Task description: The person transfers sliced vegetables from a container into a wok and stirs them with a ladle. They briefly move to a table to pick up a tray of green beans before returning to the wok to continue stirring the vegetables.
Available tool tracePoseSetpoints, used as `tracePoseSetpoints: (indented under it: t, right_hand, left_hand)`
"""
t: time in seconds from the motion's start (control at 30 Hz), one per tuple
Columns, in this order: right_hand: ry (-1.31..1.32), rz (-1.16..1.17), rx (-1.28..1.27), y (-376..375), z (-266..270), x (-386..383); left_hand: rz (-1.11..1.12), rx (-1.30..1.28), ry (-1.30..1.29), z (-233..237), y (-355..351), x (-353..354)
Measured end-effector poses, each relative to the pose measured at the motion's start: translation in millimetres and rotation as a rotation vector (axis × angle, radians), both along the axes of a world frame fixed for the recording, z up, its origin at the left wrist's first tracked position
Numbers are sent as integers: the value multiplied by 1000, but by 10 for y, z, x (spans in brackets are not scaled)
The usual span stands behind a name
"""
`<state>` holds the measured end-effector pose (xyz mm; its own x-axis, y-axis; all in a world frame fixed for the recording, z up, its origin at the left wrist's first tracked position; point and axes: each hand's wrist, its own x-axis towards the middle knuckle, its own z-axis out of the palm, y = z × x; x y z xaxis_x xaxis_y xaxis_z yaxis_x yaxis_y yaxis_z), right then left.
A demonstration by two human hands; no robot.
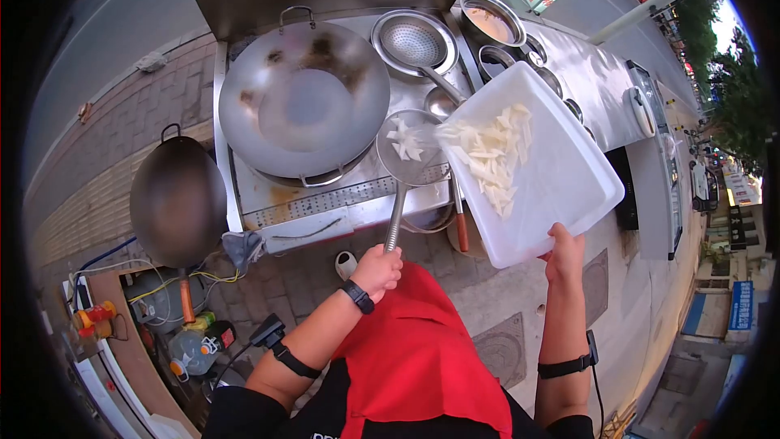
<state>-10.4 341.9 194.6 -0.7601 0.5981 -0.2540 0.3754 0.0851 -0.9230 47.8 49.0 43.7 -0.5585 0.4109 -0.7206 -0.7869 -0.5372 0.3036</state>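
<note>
My left hand (378, 271) is closed round the ridged handle of a ladle (412, 169), whose round bowl holds a few pale cut pieces. Beside the bowl, a white plastic tray (569, 187) is tilted toward it, with its upper left corner close to the ladle's rim. Pale strips (494, 150) lie in a heap on the tray's left side. My right hand (563, 252) grips the tray's lower edge. Left of the ladle, a large wok (305, 102) sits on the steel stove; its inside shows no food.
A perforated strainer (413, 41) rests on a pot behind the ladle. Farther right stand a pot of brownish liquid (490, 20) and smaller containers. A dark wok (177, 203) is off the stove's left side. Bottles (193, 351) and hoses are at lower left.
</note>
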Motion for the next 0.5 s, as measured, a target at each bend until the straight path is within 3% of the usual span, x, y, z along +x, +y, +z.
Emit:
tracePoseSetpoints:
  t: [0.27,0.5]
  right_hand:
    - [26,45,167,36,23,-143]
    - [228,120,306,78,-101,-312]
  left_hand:
    - [-34,-20,44,20,-57,31]
    - [-35,-2,45,150,-87,54]
